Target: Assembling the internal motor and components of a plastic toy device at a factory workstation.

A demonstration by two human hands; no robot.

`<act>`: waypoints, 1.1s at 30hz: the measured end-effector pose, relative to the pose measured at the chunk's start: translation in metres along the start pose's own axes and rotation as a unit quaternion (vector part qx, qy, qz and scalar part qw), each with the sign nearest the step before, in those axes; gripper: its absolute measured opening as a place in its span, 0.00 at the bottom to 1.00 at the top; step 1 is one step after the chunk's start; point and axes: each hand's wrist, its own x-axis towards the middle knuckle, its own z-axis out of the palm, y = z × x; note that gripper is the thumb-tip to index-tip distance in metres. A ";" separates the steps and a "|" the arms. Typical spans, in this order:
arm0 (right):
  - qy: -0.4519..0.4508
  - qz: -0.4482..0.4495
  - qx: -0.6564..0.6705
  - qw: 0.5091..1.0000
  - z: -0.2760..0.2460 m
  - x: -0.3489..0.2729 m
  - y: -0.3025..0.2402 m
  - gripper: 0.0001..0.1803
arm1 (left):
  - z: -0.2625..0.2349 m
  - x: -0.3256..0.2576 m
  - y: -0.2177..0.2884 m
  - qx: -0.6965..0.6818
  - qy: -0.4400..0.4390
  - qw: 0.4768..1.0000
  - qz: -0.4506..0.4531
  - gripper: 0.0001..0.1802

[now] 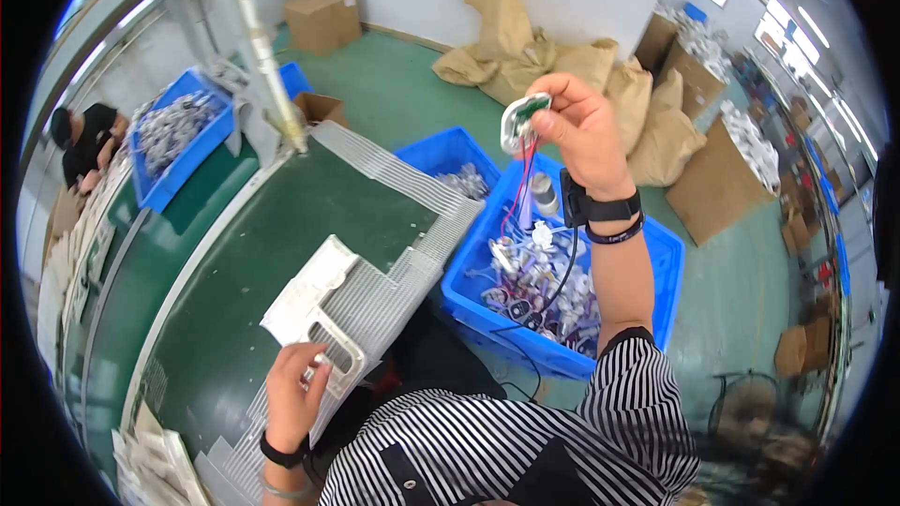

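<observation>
Pinching one white, oval plastic piece [514,124] at one o'clock is the grip of the right hand [583,136]. The left hand [294,389] overlaps one white, rounded plastic frame [360,358] at seven o'clock; its grip I cannot tell.

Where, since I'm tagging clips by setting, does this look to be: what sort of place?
Probably a factory workshop: a blue bin heaped with small parts, a green work surface, and bulging sacks by the wall.
</observation>
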 end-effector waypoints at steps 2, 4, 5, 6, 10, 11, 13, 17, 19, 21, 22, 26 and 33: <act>-0.047 0.016 -0.001 0.999 0.035 0.011 -0.007 0.13 | -0.022 0.018 0.015 -0.051 0.003 0.998 0.041 0.17; -0.080 0.031 -0.010 0.996 0.069 0.019 -0.004 0.13 | -0.038 0.040 0.032 -0.129 -0.002 0.990 0.061 0.18; -0.099 0.040 0.009 0.994 0.087 0.023 -0.001 0.13 | -0.044 0.050 0.042 -0.189 -0.004 0.980 0.062 0.19; -0.111 0.052 0.016 0.992 0.104 0.027 0.004 0.12 | -0.052 0.060 0.057 -0.227 -0.018 0.972 0.063 0.21; -0.165 0.083 0.053 0.981 0.164 0.039 0.023 0.10 | -0.063 0.097 0.091 -0.344 -0.058 0.933 0.091 0.27; -0.178 0.082 0.067 0.978 0.178 0.042 0.027 0.10 | -0.065 0.102 0.092 -0.351 -0.067 0.928 0.102 0.27; -0.172 0.051 0.076 0.981 0.198 0.047 0.042 0.10 | -0.070 0.105 0.085 -0.323 -0.032 0.940 0.104 0.27; -0.172 0.063 0.087 0.979 0.220 0.049 0.055 0.12 | -0.077 0.105 0.062 -0.323 -0.059 0.943 0.050 0.27; -0.183 0.073 0.132 0.971 0.229 0.049 0.063 0.12 | -0.077 0.103 0.050 -0.301 -0.038 0.952 0.032 0.25; -0.203 0.108 0.180 0.956 0.233 0.045 0.069 0.14 | -0.079 0.100 0.038 -0.222 -0.006 0.975 0.015 0.25; -0.155 0.100 0.192 0.964 0.237 0.042 0.078 0.15 | -0.080 0.099 0.036 -0.218 0.018 0.975 0.041 0.24; -0.131 0.066 0.146 0.978 0.235 0.022 0.125 0.18 | -0.088 0.097 0.045 -0.227 0.043 0.970 0.069 0.20; -0.317 0.144 0.159 0.924 0.232 0.001 0.138 0.17 | -0.103 0.093 0.047 -0.181 0.016 0.980 0.084 0.20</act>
